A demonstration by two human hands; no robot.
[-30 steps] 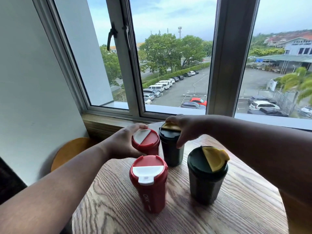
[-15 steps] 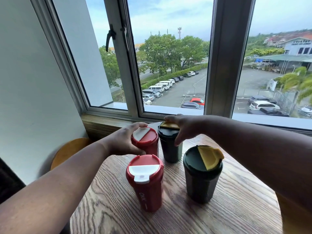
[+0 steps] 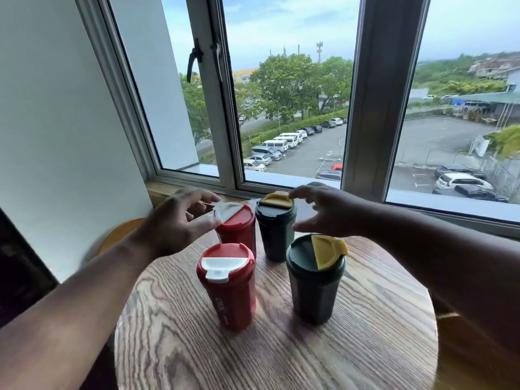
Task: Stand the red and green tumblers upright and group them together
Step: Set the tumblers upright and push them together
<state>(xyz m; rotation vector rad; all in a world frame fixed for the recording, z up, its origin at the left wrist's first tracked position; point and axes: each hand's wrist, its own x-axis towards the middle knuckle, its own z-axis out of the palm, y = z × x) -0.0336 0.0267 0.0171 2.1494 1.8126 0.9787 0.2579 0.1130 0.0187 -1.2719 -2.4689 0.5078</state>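
Four tumblers stand upright, grouped before me: near red tumbler (image 3: 228, 288) with white flap, far red tumbler (image 3: 237, 226) behind it, near green tumbler (image 3: 315, 280) and far green tumbler (image 3: 277, 229), both yellow-flapped.

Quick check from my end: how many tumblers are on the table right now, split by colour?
Red tumblers: 2, the near one and the far one, white flaps
Green tumblers: 2, the near one and the far one, yellow flaps
Total: 4, all upright on the wooden table
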